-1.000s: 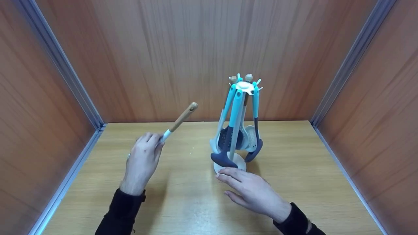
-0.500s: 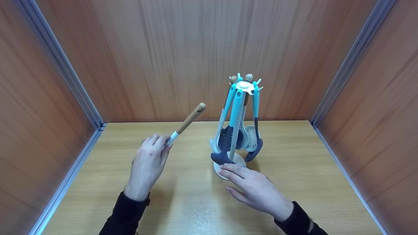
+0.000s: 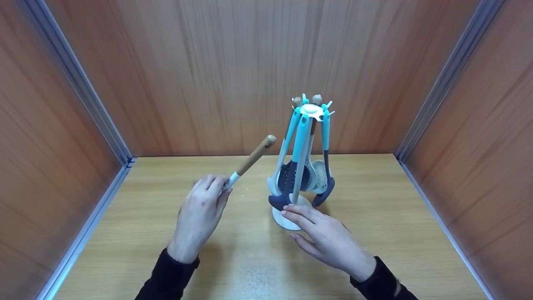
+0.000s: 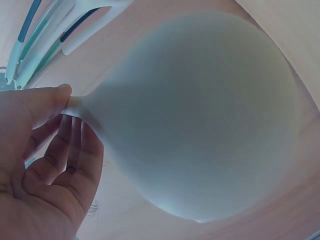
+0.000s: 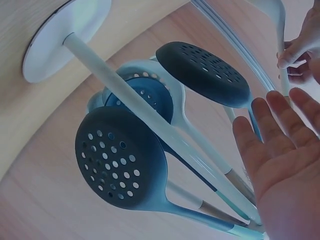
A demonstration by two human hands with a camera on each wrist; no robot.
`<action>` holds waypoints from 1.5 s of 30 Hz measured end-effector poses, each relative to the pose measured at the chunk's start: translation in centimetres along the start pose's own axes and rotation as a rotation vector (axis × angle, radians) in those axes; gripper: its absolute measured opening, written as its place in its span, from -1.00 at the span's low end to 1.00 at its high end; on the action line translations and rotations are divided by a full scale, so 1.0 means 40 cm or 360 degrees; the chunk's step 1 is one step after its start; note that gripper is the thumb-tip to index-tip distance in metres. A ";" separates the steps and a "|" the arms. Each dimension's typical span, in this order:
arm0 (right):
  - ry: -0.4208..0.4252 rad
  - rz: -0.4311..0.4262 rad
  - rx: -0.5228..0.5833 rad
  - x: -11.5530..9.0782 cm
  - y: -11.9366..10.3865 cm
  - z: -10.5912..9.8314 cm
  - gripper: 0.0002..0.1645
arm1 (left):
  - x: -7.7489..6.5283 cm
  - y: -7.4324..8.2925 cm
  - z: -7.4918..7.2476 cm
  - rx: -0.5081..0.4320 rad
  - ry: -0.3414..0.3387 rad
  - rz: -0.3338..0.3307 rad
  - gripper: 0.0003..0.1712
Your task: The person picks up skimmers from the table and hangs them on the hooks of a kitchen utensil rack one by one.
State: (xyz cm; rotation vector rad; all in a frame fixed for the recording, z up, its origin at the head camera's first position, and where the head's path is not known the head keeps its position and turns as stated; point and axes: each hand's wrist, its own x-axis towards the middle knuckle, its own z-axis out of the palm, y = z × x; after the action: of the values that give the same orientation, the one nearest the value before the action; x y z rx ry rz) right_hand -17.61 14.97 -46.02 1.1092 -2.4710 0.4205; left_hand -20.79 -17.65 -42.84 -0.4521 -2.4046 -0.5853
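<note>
My left hand (image 3: 200, 214) pinches a ladle (image 3: 256, 160) low on its neck, its wood-look handle slanting up to the right. In the left wrist view, the ladle's pale, round bowl (image 4: 200, 115) fills much of the picture. My right hand (image 3: 329, 239) holds nothing, its fingers extended. Its fingertips are right at the dark head of a turquoise-handled skimmer (image 3: 280, 201), hanging at the front of a white rotating-style utensil stand (image 3: 311, 109). Another dark skimmer (image 5: 120, 160) hangs beside the pole in the right wrist view.
Several more utensils hang around the stand, including a pale perforated one (image 3: 320, 176). The round white base (image 3: 285, 223) stands on the wooden table (image 3: 245, 258). Wood panels with metal corner strips (image 3: 93, 100) enclose the back and sides.
My left hand has moved right with the ladle, bringing its handle end nearer the stand. My right hand has shifted slightly up toward the front skimmer's head. The stand looks unmoved.
</note>
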 end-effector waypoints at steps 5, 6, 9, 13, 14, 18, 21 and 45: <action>0.0047 0.0048 0.0053 0.001 0.000 -0.006 -0.29 | -0.005 0.023 0.001 -0.0018 0.0009 0.0052 -0.79; 0.0064 0.0051 0.0063 0.001 0.000 -0.006 -0.30 | -0.006 0.028 0.002 -0.0022 0.0012 0.0065 -0.79; 0.0077 0.0087 0.0096 0.002 -0.002 -0.010 -0.29 | -0.011 0.040 0.006 -0.0027 0.0031 0.0109 -0.79; 0.0036 0.0173 0.0148 0.005 -0.005 -0.021 -0.32 | -0.016 0.054 0.014 -0.0036 0.0075 0.0171 -0.79; 0.0031 0.0190 0.0158 0.006 -0.004 -0.022 -0.33 | -0.018 0.057 0.016 -0.0036 0.0081 0.0182 -0.79; 0.0042 0.0226 0.0192 0.013 -0.004 -0.026 -0.36 | -0.025 0.073 0.021 -0.0033 0.0082 0.0208 -0.79; 0.0067 0.0246 0.0224 0.017 -0.004 -0.028 -0.35 | -0.031 0.084 0.027 -0.0027 0.0077 0.0229 -0.79; 0.0085 0.0371 0.0622 0.057 -0.017 -0.038 -0.44 | -0.059 0.159 0.083 -0.0093 0.0043 0.0391 -0.82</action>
State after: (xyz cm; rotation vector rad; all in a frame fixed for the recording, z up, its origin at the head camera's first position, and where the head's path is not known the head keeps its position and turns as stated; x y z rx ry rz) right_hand -18.11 13.70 -43.54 0.9297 -2.5431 1.0244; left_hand -17.79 -11.02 -44.81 -0.7475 -2.2660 -0.5485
